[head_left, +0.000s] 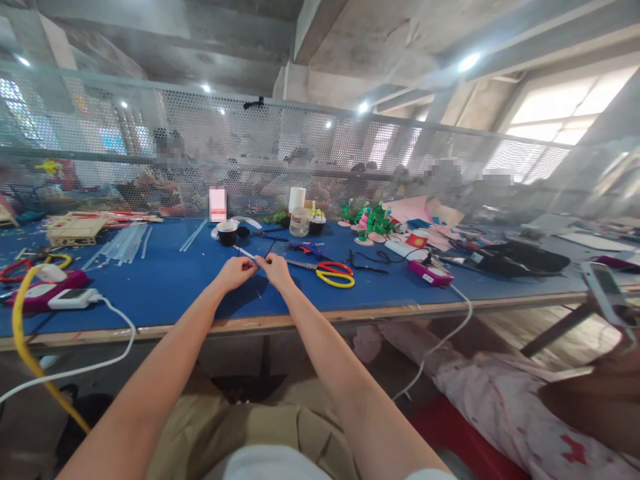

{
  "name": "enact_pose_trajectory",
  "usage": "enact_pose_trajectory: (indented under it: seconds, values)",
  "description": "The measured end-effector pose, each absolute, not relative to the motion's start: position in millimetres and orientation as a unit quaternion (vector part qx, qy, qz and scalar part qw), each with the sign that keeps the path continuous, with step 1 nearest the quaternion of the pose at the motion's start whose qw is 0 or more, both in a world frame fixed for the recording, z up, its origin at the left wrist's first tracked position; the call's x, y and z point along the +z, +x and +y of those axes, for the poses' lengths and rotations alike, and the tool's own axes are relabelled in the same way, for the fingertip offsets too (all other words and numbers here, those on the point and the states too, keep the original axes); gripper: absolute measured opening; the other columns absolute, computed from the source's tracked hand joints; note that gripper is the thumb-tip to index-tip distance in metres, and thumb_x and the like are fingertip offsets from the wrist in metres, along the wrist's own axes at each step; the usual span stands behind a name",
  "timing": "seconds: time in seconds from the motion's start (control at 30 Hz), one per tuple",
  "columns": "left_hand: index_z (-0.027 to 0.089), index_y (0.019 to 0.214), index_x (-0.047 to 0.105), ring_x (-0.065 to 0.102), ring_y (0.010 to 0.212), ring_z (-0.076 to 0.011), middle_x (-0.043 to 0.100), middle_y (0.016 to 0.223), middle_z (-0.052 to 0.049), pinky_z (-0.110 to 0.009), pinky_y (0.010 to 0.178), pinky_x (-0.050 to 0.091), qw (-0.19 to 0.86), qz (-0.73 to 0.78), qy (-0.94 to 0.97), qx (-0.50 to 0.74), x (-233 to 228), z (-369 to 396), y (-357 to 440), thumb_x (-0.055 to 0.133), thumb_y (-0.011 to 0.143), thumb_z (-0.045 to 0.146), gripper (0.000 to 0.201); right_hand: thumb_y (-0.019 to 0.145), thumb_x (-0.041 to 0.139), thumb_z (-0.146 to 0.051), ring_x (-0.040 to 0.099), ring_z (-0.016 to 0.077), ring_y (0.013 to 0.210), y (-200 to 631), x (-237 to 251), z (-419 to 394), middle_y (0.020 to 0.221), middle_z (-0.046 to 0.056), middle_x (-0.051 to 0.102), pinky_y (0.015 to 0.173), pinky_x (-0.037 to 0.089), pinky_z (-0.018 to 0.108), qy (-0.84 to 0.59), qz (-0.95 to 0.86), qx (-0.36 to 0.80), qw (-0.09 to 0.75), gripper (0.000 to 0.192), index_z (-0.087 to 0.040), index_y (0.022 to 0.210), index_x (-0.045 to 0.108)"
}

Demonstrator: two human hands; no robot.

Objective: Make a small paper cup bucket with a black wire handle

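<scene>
Blue felt covered the table (165,280), and over it the person's left hand (237,272) and right hand (275,267) met almost knuckle to knuckle, arms stretched well out from the body. Both were pinched closed on a thin, pale strip (249,255), possibly a clear stick or a length of wire; it was too slight to tell. Its long axis ran from the fingers up and to the left, away from the person, with a dark thin end poking up between the hands. Holding it close at both sides likely kept it steady. Red-and-yellow scissors (333,272) lay just right of the hands, blades pointing left toward them, and a black cup (228,233) stood beyond.
</scene>
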State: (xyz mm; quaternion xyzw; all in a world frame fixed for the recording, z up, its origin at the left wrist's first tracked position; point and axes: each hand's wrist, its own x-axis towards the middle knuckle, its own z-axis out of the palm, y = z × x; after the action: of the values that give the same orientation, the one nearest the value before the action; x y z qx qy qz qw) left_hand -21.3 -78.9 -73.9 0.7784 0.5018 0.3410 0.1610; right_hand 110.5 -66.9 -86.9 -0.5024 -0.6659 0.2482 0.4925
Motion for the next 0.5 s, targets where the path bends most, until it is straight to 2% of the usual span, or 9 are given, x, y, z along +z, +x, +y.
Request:
enact_pose_trajectory:
  seconds: [0.23, 0.5]
  values:
    - [0.011, 0.058, 0.058, 0.037, 0.047, -0.0083, 0.046, 0.047, 0.003, -0.02, 0.046, 0.028, 0.176, 0.506, 0.769, 0.35, -73.3, -78.4, -21.8, 0.048, 0.066, 0.034, 0.027, 0.073, 0.045, -0.034, 0.041, 0.0084, 0.047, 107.9, -89.7, -66.7, 0.046, -0.006, 0.042, 0.049, 0.033, 0.02, -0.468, -0.682, 0.277, 0.489, 0.026, -0.018, 0.054, 0.042]
    - [0.011, 0.056, 0.057, 0.036, 0.045, -0.0082, 0.044, 0.045, 0.004, -0.021, 0.045, 0.026, 0.171, 0.514, 0.766, 0.347, -75.4, -77.6, -21.1, 0.049, 0.064, 0.033, 0.024, 0.069, 0.052, -0.034, 0.042, 0.0096, 0.052, 109.0, -88.2, -65.7, 0.047, -0.005, 0.042, 0.052, 0.032, 0.021, -0.481, -0.677, 0.262, 0.491, 0.028, -0.018, 0.048, 0.04]
